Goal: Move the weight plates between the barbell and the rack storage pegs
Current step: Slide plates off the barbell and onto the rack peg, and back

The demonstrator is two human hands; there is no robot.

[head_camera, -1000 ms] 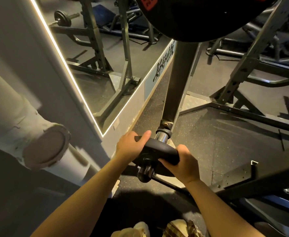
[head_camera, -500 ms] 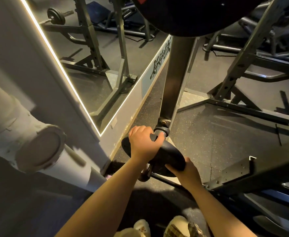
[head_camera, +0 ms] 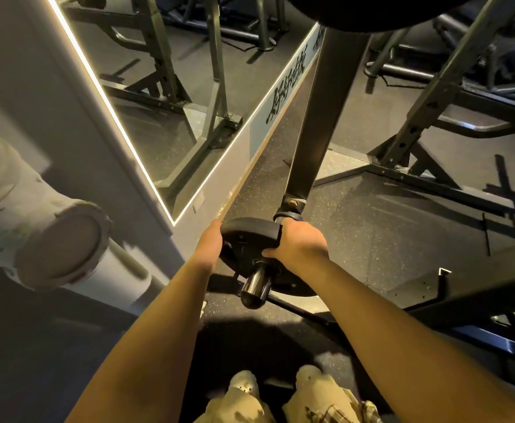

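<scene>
Black rubber-coated weight plate [head_camera: 250, 239] threaded on a low storage peg [head_camera: 255, 287] at the foot of the rack upright [head_camera: 320, 123], the peg's rounded steel end poking out through the centre hole towards the camera. Left hand [head_camera: 208, 245] pressed against the plate's left rim, fingers hidden behind the edge, so curled or straight: cannot tell. Right hand [head_camera: 299, 244] clamped over the upper right rim, thumb on the near face, fingers wrapped round the far side. Overhead, at the top edge, the underside of a large dark plate [head_camera: 372, 10]. Off to the left, a lit-edged mirror [head_camera: 164, 96] reflecting rack frames; beside it a pale padded roller [head_camera: 54, 245]. Speckled rubber floor [head_camera: 372, 227] beneath. Two light shoes [head_camera: 280, 380] at the bottom edge.
</scene>
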